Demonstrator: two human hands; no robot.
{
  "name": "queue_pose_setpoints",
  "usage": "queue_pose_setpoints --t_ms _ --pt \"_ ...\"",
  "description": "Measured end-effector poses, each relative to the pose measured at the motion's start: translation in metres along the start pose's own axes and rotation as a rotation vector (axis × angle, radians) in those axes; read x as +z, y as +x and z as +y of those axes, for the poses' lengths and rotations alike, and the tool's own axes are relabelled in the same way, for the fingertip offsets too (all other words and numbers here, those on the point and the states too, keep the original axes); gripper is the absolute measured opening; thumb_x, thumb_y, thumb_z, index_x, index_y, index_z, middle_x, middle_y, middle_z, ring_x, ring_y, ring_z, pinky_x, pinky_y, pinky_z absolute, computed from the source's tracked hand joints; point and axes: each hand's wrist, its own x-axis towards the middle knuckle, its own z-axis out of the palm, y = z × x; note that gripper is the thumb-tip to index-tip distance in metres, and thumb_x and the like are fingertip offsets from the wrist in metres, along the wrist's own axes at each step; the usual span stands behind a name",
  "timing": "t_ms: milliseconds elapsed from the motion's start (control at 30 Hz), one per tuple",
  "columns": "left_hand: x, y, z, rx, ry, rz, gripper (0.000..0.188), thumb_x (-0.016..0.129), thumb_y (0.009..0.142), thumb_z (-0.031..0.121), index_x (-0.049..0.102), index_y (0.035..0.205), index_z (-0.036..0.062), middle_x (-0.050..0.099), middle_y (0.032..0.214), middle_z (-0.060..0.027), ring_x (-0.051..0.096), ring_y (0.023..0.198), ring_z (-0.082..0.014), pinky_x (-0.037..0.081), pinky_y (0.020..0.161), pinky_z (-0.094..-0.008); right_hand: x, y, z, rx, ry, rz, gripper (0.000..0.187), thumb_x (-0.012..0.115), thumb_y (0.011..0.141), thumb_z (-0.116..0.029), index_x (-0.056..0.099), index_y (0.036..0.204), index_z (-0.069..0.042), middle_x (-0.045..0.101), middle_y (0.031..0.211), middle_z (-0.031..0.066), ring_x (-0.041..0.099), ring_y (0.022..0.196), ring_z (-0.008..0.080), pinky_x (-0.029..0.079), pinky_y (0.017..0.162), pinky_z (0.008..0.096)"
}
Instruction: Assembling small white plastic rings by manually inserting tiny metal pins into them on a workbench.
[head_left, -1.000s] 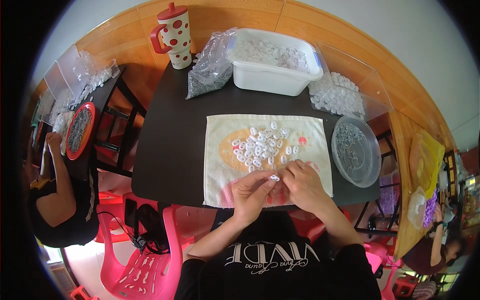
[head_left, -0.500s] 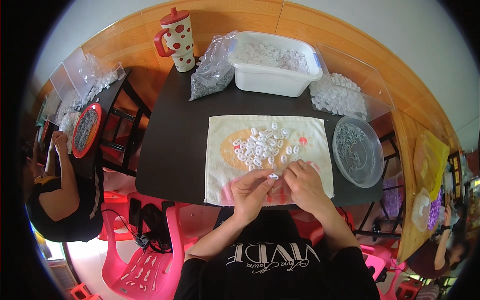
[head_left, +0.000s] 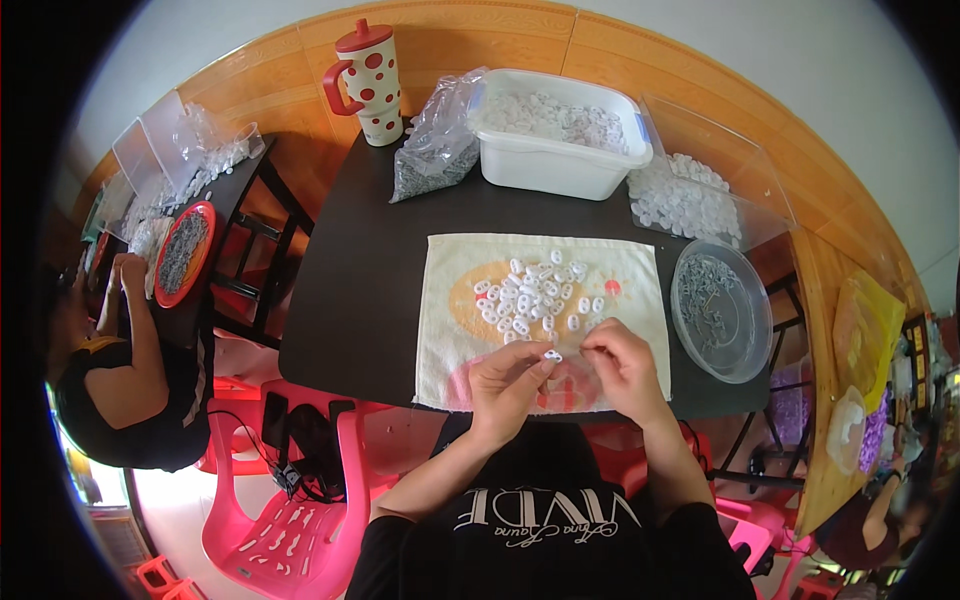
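Between the thumb and forefinger of my left hand [head_left: 506, 392] is a small white two-holed plastic piece [head_left: 553, 356], held above the towel's near edge. My right hand [head_left: 628, 372] is just to its right, apart from it, with thumb and forefinger pinched together; whatever lies in that pinch is too small to make out. Beyond both hands, many similar white oval pieces [head_left: 527, 298] lie in a loose pile on the pale printed towel [head_left: 437, 300]. A clear round tub [head_left: 748, 352] with small grey parts stands right of the towel.
Along the dark table's [head_left: 345, 250] back stand a polka-dot tumbler [head_left: 378, 88], a bag of grey parts [head_left: 435, 160], a white bin [head_left: 550, 165] and a clear box of white pieces [head_left: 685, 200]. People sit at tables on either side. A pink chair [head_left: 225, 500] is at lower left.
My right hand has turned and its pinched fingers have come up, a little away from the white piece. My left hand keeps its hold. The whole view has shifted slightly.
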Motion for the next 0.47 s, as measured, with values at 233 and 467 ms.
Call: queue_pose_setpoints --t_ms 233,467 --pt "-0.001 0.0 -0.001 -0.016 0.007 -0.024 0.019 0.063 0.09 -0.007 0.068 0.108 -0.0024 0.07 0.086 -0.0083 0.064 0.069 -0.0094 0.051 0.056 -0.0216 0.016 0.008 -0.012 0.113 0.481 0.043 0.008 0.055 0.09 0.011 0.059 0.092 0.004 0.059 0.091 0.0061 0.054 0.083 0.0101 0.042 0.075 0.0219" --pt "-0.001 0.0 -0.003 -0.017 -0.001 -0.022 0.02 0.062 0.091 -0.008 0.067 0.11 -0.0022 0.071 0.088 -0.0087 0.064 0.071 -0.0091 0.051 0.057 -0.0216 0.015 0.012 -0.018 0.065 0.442 0.012 0.005 0.056 0.092 0.007 0.06 0.093 0.003 0.059 0.09 0.007 0.055 0.083 0.0126 0.043 0.075 0.0237"
